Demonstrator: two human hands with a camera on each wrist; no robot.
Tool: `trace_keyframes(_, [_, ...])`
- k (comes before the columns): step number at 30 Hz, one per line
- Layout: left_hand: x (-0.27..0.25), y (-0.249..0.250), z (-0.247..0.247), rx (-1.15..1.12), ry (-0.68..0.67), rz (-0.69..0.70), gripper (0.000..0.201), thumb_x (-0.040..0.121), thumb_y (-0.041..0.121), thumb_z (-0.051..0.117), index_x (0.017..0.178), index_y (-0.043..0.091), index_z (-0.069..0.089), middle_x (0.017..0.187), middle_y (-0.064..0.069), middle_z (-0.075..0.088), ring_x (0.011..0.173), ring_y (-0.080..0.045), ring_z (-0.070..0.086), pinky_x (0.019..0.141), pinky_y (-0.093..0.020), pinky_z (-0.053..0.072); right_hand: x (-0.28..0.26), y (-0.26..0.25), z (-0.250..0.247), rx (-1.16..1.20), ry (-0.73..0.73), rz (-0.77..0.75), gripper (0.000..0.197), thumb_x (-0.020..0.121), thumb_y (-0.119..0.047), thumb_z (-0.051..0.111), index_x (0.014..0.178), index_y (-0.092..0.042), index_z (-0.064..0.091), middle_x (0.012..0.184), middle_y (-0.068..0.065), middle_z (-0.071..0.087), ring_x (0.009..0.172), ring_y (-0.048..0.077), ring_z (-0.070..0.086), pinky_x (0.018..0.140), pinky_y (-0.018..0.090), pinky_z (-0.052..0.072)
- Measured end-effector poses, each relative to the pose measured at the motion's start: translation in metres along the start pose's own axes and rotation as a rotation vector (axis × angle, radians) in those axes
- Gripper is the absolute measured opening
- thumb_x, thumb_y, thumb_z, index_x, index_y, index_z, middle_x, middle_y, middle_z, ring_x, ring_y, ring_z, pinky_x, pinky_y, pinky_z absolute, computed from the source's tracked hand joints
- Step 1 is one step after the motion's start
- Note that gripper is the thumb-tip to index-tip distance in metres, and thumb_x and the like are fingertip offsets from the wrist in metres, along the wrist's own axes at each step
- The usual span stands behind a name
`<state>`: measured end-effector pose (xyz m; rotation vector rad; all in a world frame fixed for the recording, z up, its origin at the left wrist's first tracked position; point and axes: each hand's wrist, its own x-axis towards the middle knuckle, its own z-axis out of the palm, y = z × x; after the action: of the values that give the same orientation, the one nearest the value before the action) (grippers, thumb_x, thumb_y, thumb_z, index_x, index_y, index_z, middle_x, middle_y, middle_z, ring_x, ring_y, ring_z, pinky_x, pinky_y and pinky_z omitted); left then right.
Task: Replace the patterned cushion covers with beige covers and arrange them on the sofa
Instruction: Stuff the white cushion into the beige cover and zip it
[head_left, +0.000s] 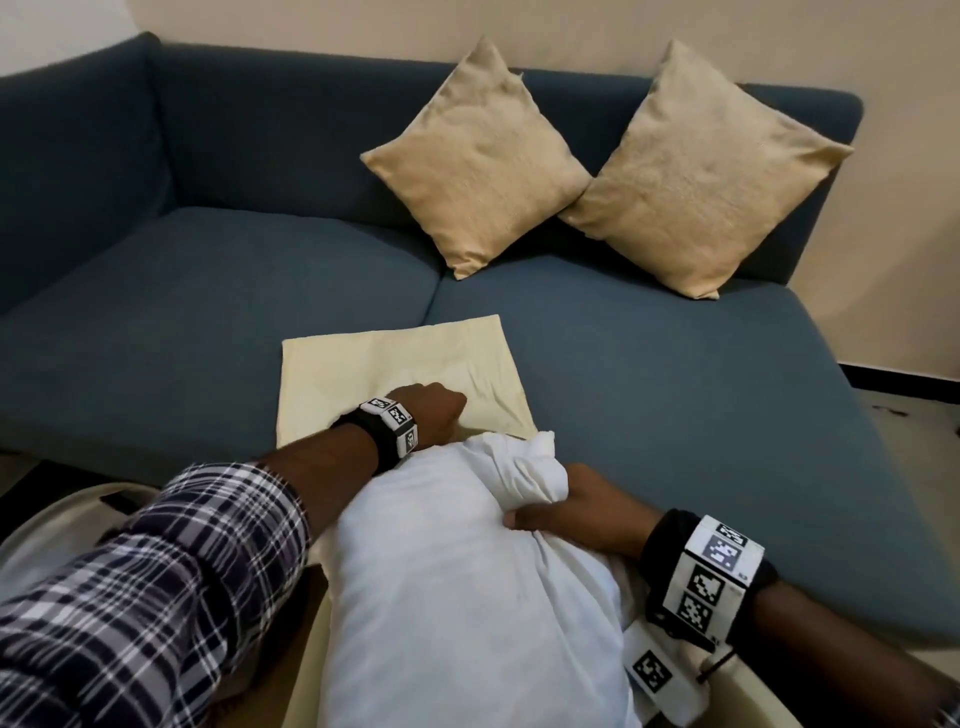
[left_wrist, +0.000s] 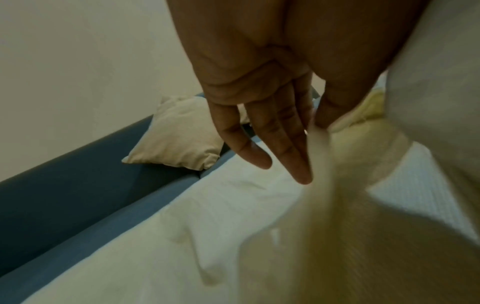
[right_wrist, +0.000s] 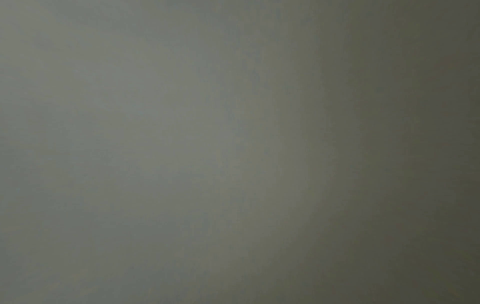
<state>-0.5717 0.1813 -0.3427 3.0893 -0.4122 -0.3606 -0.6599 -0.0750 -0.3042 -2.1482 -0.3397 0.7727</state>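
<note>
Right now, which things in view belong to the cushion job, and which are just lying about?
Part of the job:
- white cushion insert, bunched corner gripped by the right hand
- flat beige cover on the sofa, its edge pinched by the left hand
- two finished beige cushions leaning on the backrest

Lying about:
- pale round object at lower left, unclear what it is

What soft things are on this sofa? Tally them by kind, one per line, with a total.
Beige covered cushions: 2
Bare white cushion insert: 1
Loose beige cover: 1
Total: 4
</note>
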Motion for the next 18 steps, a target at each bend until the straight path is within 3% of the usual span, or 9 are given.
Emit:
trace_keyframes(4, [-0.003, 0.001, -0.028, -0.125, 0.154, -0.039, 0.019, 0.1, 0.029, 0.041, 0.113, 0.017, 0.05, 0.1, -0.013, 0.064, 0.077, -0.03, 0.052, 0.069, -0.034, 0.041, -0.005, -0.01, -0.014, 0.121, 0.039, -0.026, 0.047, 0.057, -0.047, 0.083, 0.102, -0.036, 0.076, 0.106, -0.013, 0.076, 0.103, 0.011, 0.07, 0.1, 0.041, 0.054])
trace_keyframes(7, [-0.006, 0.003, -0.044, -0.238, 0.191, -0.029, 0.016, 0.102, 0.027, 0.039, 0.112, 0.019, 0.049, 0.099, -0.012, 0.065, 0.08, -0.032, 0.057, 0.072, -0.037, 0.046, -0.005, -0.029, -0.018, 0.159, 0.057, -0.097, 0.06, 0.055, -0.037, 0.088, 0.113, -0.036, 0.071, 0.114, -0.012, 0.074, 0.11, 0.012, 0.068, 0.102, 0.043, 0.052])
trace_keyframes(9, [-0.008, 0.007, -0.052, -0.315, 0.218, -0.015, 0.012, 0.103, 0.027, 0.04, 0.108, 0.022, 0.05, 0.099, -0.009, 0.066, 0.083, -0.031, 0.059, 0.076, -0.039, 0.048, -0.004, -0.042, -0.018, 0.144, 0.074, -0.19, 0.07, 0.06, -0.02, 0.092, 0.122, -0.031, 0.063, 0.123, -0.008, 0.068, 0.115, 0.011, 0.063, 0.103, 0.039, 0.051])
trace_keyframes(11, [-0.013, 0.014, -0.061, -0.4, 0.264, 0.011, 0.01, 0.102, 0.028, 0.043, 0.099, 0.024, 0.052, 0.096, -0.003, 0.066, 0.085, -0.027, 0.059, 0.08, -0.041, 0.049, -0.006, -0.05, -0.021, 0.144, 0.064, -0.214, 0.06, 0.067, -0.003, 0.088, 0.116, -0.027, 0.064, 0.12, -0.004, 0.069, 0.111, 0.01, 0.065, 0.099, 0.033, 0.053])
trace_keyframes(14, [-0.021, 0.025, -0.076, -0.512, 0.32, 0.076, 0.01, 0.099, 0.029, 0.054, 0.089, 0.026, 0.054, 0.09, 0.0, 0.065, 0.084, -0.021, 0.059, 0.078, -0.036, 0.046, -0.011, -0.055, -0.027, 0.198, -0.017, -0.144, 0.05, 0.071, -0.001, 0.085, 0.114, -0.021, 0.071, 0.111, -0.002, 0.076, 0.104, 0.015, 0.071, 0.093, 0.033, 0.057])
trace_keyframes(18, [-0.026, 0.025, -0.101, -0.62, 0.378, 0.082, 0.018, 0.095, 0.022, 0.063, 0.08, 0.027, 0.055, 0.078, 0.001, 0.063, 0.073, -0.019, 0.057, 0.074, -0.037, 0.047, -0.013, -0.058, -0.024, 0.222, -0.08, -0.188, 0.051, 0.072, 0.006, 0.082, 0.117, -0.012, 0.069, 0.116, 0.008, 0.075, 0.109, 0.023, 0.07, 0.091, 0.033, 0.058])
